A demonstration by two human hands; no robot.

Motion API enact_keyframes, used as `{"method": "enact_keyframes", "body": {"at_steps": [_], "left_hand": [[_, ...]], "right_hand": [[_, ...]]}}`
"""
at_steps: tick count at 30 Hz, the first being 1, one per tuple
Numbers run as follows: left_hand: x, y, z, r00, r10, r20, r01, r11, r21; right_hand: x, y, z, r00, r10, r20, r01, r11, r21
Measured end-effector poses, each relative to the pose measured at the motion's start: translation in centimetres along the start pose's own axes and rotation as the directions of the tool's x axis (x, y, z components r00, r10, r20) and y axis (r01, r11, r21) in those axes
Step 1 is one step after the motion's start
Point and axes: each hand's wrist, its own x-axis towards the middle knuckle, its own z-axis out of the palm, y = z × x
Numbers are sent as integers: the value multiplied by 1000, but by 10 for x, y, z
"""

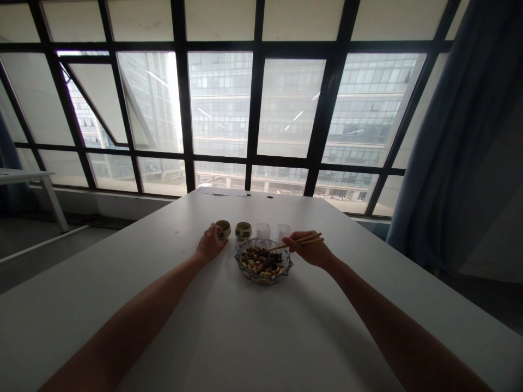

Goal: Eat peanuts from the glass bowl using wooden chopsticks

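Note:
My left hand (211,243) has its fingers round the near left side of a small cup (223,231) with dark characters, standing on the white table. A matching cup (243,232) stands just right of it. In my right hand (311,249) is a pair of wooden chopsticks (301,240), their tips reaching down into a clear, scalloped glass bowl (289,265). Nuts and small dark pieces (265,260) fill the bowl. Two translucent cups, one (263,231) behind the bowl and another (283,231) beside my right hand, complete the row.
The white table (229,337) stretches away to large windows. Papers (224,191) and a small dark round spot (269,197) are at its far end. Another white table (24,177) stands at the left, and a blue curtain (441,147) hangs at the right.

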Motion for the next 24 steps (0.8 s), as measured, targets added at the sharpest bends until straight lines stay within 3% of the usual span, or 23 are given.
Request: {"method": "enact_keyframes", "body": {"at_steps": [9, 17, 20, 24], "left_hand": [[0, -4, 4, 1000, -12, 3, 12, 1000, 14], [-4, 5, -3, 998, -1, 58, -4, 996, 89], [-6, 10, -8, 997, -17, 70, 9, 994, 110], [-8, 16, -11, 996, -50, 77, 39, 988, 147]], "right_hand": [[-1, -3, 2, 999, -39, 37, 39, 999, -19], [0, -6, 6, 999, -14, -37, 13, 1000, -24], [0, -11, 8, 999, 3, -51, -1, 1000, 29], [1, -17, 14, 999, 40, 11, -41, 985, 166]]}}
